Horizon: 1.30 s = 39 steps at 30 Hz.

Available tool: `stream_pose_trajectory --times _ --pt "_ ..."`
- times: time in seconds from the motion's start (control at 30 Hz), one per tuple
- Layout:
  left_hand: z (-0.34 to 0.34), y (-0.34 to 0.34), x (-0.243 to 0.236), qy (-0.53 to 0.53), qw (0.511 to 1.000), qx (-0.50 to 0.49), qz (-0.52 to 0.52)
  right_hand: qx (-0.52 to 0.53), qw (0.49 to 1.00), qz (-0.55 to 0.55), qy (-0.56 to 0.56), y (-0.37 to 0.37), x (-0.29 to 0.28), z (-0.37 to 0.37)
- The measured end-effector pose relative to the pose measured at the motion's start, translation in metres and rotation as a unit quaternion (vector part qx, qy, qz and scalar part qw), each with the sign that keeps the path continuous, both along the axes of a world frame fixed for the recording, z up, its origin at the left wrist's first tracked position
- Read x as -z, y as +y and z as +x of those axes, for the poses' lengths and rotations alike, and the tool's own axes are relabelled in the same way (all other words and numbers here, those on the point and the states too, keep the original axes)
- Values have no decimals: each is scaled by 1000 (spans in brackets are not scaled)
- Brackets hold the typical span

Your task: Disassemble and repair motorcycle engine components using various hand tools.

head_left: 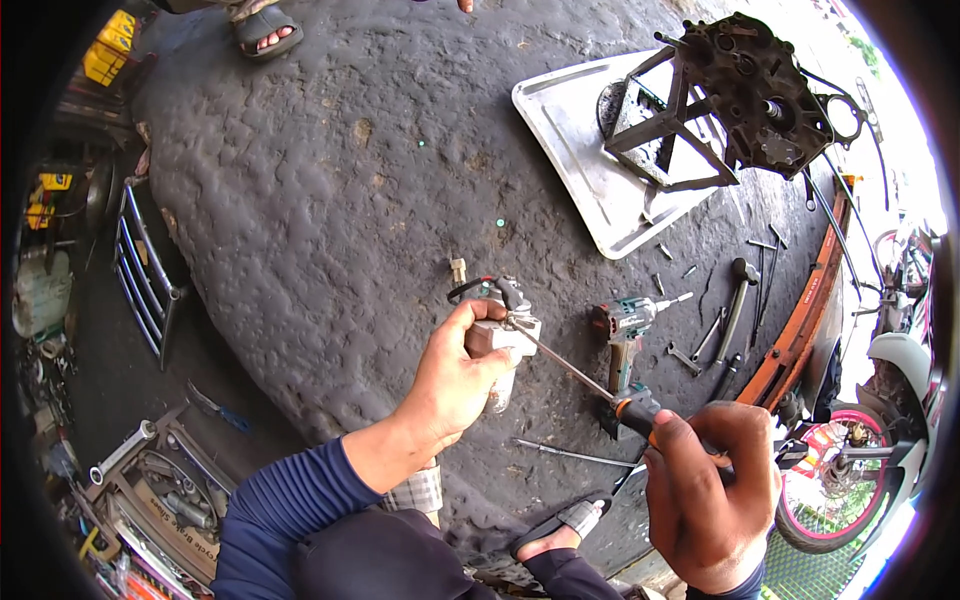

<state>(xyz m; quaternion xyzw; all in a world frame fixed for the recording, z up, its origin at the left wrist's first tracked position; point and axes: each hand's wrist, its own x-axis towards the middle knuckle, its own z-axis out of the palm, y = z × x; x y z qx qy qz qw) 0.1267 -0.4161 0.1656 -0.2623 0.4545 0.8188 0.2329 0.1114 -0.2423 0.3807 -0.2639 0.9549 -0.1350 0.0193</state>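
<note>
The engine case [745, 85] is the biggest thing here: a dark, greasy casting propped on a metal frame over a pale tray [580, 150], far up and to the right of the hands on the rough grey floor [330, 180]. It is already out and stripped bare, so the heavy dismantling looks done. Below the engine case, toward the person, loose tools lie scattered on the floor: a long-handled wrench [738, 300], a few bolts, and a cordless drill [625, 330] lying on its side. A motorbike wheel [845, 470] with a red rim shows far below the case, at the right edge.

The work in hand is smaller. The left hand [450, 385], well down and left of the engine case, has its fingers closed round a small grey part [505, 340] with a black cable at its top, holding it up off the floor. The right hand [705, 480], below the case, has its fingers wrapped tightly round the orange-and-black handle of a screwdriver [585, 375]. The long shaft runs up and left, and its tip meets the top of the part.

Judging by that, a screw on the part is being worked; whether it is going in or coming out I cannot tell. The part looks whole, so this step seems unfinished.
</note>
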Motion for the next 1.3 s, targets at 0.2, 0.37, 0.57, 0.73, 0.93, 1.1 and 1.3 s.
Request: stream_pose_trajectory --times 0.2,0.37,0.57,0.73,0.93,1.1,1.3 --pt "0 -1 4 -3 1000 -4 -4 -14 999 41 9 6 4 0" --pt "-1 -1 6 2 1000 -19 -21 66 996 32 -58 5 10 8" --pt "-2 -4 10 8 999 -21 -22 69 995 17 -71 8 18 9" --pt "-1 -6 10 -8 999 -18 -30 1 998 10 -63 14 24 3" --pt "-2 -8 9 0 999 -28 -34 1 998 4 -70 12 26 5" --pt "-1 -6 10 10 999 -25 -38 50 997 -12 -52 6 27 4" --pt "-2 -4 8 24 999 -32 -32 17 999 -26 -33 7 25 -4"
